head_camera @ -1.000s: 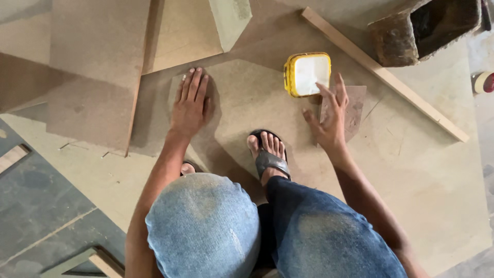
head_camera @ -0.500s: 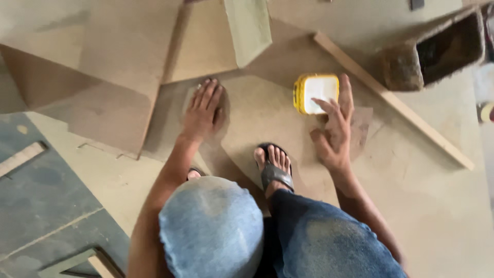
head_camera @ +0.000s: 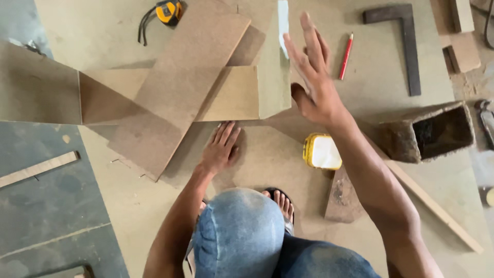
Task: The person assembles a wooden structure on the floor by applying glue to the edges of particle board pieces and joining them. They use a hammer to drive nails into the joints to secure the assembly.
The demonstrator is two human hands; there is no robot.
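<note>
My left hand [head_camera: 220, 148] lies flat, palm down, on a brown fibreboard sheet [head_camera: 267, 159] on the floor, just below a stack of cut board pieces [head_camera: 175, 98]. My right hand [head_camera: 311, 77] is raised in the air with fingers spread, holding nothing, hovering by an upright greenish board [head_camera: 272, 77]. A yellow box with a white lid [head_camera: 321, 151] rests on the sheet under my right forearm. A small dark piece of board [head_camera: 342, 198] lies beside my sandalled foot [head_camera: 280, 203].
A red pencil [head_camera: 346, 55] and a dark metal try square [head_camera: 404, 41] lie at the upper right. An open wooden box [head_camera: 437, 131] and a long wood strip [head_camera: 437, 208] are to the right. A yellow tape measure [head_camera: 169, 11] is at the top.
My right hand has lifted off the small dark piece by the yellow box and risen toward the upright board. The view has tilted upward, showing the pencil, square and tape measure.
</note>
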